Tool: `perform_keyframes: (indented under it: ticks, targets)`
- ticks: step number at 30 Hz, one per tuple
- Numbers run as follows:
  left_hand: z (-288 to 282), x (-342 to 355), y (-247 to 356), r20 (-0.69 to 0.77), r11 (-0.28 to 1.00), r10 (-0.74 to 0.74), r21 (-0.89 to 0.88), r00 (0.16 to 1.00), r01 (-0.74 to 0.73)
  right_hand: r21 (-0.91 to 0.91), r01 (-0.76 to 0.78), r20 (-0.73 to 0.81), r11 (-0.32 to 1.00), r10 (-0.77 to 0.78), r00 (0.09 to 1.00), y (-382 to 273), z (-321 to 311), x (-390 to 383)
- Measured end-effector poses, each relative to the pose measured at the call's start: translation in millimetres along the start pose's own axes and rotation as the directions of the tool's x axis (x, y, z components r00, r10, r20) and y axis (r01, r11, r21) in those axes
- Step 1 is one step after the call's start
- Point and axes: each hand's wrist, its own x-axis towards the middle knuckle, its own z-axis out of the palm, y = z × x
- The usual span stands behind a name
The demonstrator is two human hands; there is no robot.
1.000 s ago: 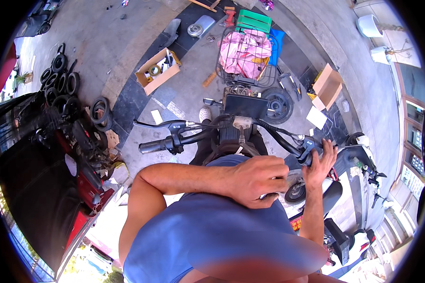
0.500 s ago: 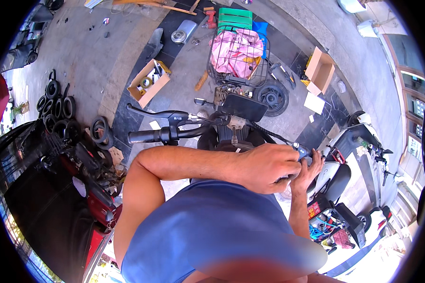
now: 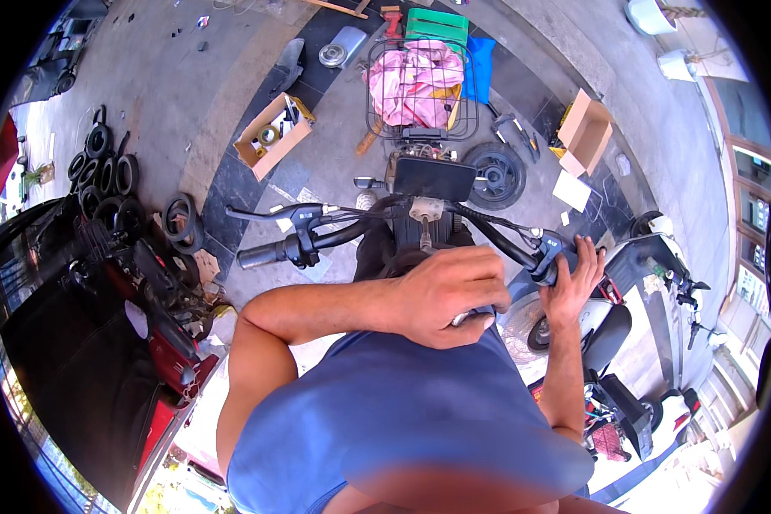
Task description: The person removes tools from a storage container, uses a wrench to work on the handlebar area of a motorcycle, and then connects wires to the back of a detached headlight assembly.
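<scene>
The left hand (image 3: 447, 295) is curled closed near the blue shirt (image 3: 403, 377), apparently around a small object (image 3: 461, 319); mostly hidden, I cannot tell what. The right hand (image 3: 571, 287), fingers loosely spread, touches the black control (image 3: 550, 254) at the right end of the handlebar (image 3: 499, 243); how firmly, I cannot tell. Steadying the control from both sides, without twisting it, should serve best here.

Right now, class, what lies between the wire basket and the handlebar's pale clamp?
In the head view, a dark rectangular panel lies nearest the clamp, with small exposed parts beyond it toward the basket.
</scene>
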Motion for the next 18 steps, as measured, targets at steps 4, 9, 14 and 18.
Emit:
perform_keyframes:
  ticks: [4,9,14,18]
  targets:
    - [4.9,-9.5,5.7,-0.094,0.999,-0.017,0.034,0.995,0.021,-0.005,0.177,0.060,0.984,-0.177,0.982,10.0,-19.0,60.7]
    - [2.1,-30.4,15.0,-0.228,0.993,-0.040,0.102,0.973,0.064,-0.017,0.448,0.102,0.894,-0.444,0.890,-16.3,-35.3,149.2]
    - [-5.7,-49.8,20.1,-0.346,0.983,-0.064,0.138,0.936,0.118,0.019,0.650,0.107,0.760,-0.648,0.754,-58.5,-46.9,212.9]
    - [-14.7,-63.2,23.4,-0.414,0.980,-0.076,0.138,0.907,0.145,0.021,0.772,0.122,0.635,-0.768,0.629,-91.1,-46.6,248.6]
